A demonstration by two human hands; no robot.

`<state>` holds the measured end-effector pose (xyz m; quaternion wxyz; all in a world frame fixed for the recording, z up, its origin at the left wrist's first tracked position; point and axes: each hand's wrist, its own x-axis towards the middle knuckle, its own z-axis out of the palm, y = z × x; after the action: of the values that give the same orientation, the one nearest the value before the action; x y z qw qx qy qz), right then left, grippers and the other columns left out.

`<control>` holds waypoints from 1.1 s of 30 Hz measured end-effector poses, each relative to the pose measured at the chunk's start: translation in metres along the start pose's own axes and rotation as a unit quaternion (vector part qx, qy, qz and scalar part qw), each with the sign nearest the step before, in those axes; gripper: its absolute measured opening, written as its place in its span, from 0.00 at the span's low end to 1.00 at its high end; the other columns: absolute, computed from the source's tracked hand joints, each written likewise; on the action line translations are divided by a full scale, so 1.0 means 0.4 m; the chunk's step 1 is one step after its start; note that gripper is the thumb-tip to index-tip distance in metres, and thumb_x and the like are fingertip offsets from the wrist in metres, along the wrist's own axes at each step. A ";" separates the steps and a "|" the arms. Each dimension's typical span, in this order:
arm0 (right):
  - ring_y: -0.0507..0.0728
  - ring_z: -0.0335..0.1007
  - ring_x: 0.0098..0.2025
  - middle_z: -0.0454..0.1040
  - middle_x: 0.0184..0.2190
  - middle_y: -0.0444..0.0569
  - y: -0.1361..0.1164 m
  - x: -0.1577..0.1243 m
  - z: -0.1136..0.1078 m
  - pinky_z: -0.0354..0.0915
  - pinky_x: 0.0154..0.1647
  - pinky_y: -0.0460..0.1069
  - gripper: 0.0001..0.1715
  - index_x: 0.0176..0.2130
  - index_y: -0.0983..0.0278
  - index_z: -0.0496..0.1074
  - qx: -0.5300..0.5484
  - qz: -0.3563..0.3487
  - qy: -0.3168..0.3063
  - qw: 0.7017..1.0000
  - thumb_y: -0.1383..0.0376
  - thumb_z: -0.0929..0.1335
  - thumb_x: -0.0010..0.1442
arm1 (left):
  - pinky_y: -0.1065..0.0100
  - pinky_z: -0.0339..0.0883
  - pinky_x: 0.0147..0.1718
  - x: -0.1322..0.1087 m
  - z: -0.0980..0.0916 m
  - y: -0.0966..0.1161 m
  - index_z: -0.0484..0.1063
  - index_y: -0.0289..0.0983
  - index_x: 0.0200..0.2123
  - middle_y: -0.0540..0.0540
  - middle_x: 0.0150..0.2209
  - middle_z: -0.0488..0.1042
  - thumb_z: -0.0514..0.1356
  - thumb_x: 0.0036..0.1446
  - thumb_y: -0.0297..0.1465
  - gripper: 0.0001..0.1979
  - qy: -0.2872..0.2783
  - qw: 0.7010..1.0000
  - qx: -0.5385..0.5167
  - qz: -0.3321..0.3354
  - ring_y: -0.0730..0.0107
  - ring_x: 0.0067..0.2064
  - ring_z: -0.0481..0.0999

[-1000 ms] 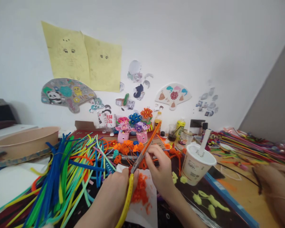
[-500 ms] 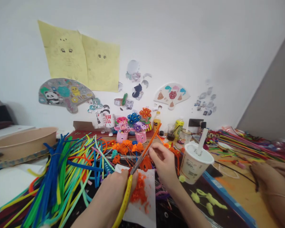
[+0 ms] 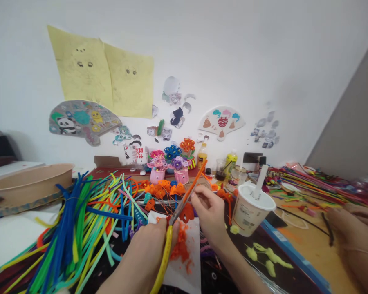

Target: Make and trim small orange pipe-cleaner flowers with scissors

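My left hand (image 3: pixel 147 249) grips yellow-handled scissors (image 3: pixel 168 241), whose blades point up and right toward my other hand. My right hand (image 3: pixel 209 210) pinches an orange pipe cleaner (image 3: pixel 196 179) that rises up and right, with a curled orange piece (image 3: pixel 187 212) just below the fingers. The blades meet the pipe cleaner close to my right fingertips. Orange fluff trimmings (image 3: pixel 179 245) lie on a white paper sheet (image 3: pixel 193 265) under both hands.
A big pile of coloured pipe cleaners (image 3: pixel 79 220) fills the left. A white paper cup with a straw (image 3: pixel 251 208) stands right of my hand. Another person's hands (image 3: pixel 352 228) work at far right. Pink flower pots (image 3: pixel 170 169) and bottles stand at the back; a brown bowl (image 3: pixel 27 183) at left.
My right hand has shifted slightly up and left with the orange pipe cleaner. The scissors stay at the same spot. The view has drifted a little.
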<state>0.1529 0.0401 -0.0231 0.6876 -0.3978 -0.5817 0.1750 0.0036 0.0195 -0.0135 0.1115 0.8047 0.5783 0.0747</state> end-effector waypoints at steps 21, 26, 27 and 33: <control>0.52 0.60 0.25 0.65 0.22 0.43 0.003 -0.003 0.002 0.59 0.26 0.46 0.10 0.25 0.64 0.68 -0.035 -0.011 -0.035 0.999 0.66 0.64 0.58 | 0.64 0.65 0.29 0.003 0.005 0.004 0.74 0.35 0.34 0.37 0.27 0.79 0.40 0.65 0.38 0.25 0.007 1.000 -0.009 -0.020 0.53 0.31 0.79; 0.52 0.61 0.26 0.66 0.24 0.44 0.010 -0.004 0.003 0.59 0.28 0.46 0.09 0.26 0.64 0.67 -0.039 -0.010 -0.047 0.998 0.67 0.64 0.58 | 0.66 0.65 0.28 0.000 0.011 -0.001 0.73 0.37 0.35 0.40 0.28 0.79 0.39 0.65 0.40 0.25 0.020 0.999 -0.022 -0.014 0.59 0.29 0.79; 0.52 0.61 0.27 0.66 0.24 0.44 0.011 -0.006 0.005 0.59 0.28 0.46 0.09 0.26 0.64 0.67 -0.040 -0.007 -0.053 0.998 0.68 0.64 0.57 | 0.67 0.65 0.29 0.000 0.012 -0.003 0.73 0.37 0.36 0.41 0.29 0.79 0.38 0.65 0.40 0.25 0.023 0.999 -0.026 -0.011 0.59 0.29 0.79; 0.52 0.60 0.26 0.64 0.23 0.42 0.010 -0.006 0.007 0.59 0.28 0.46 0.09 0.25 0.64 0.66 -0.028 0.011 -0.071 0.997 0.67 0.65 0.57 | 0.62 0.65 0.32 0.007 0.009 -0.006 0.74 0.34 0.36 0.35 0.31 0.79 0.37 0.64 0.38 0.26 0.010 1.000 -0.008 -0.019 0.49 0.36 0.80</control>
<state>0.1507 0.0419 -0.0276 0.6311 -0.4100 -0.6293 0.1939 0.0032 0.0227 -0.0178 0.1132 0.7921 0.5937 0.0852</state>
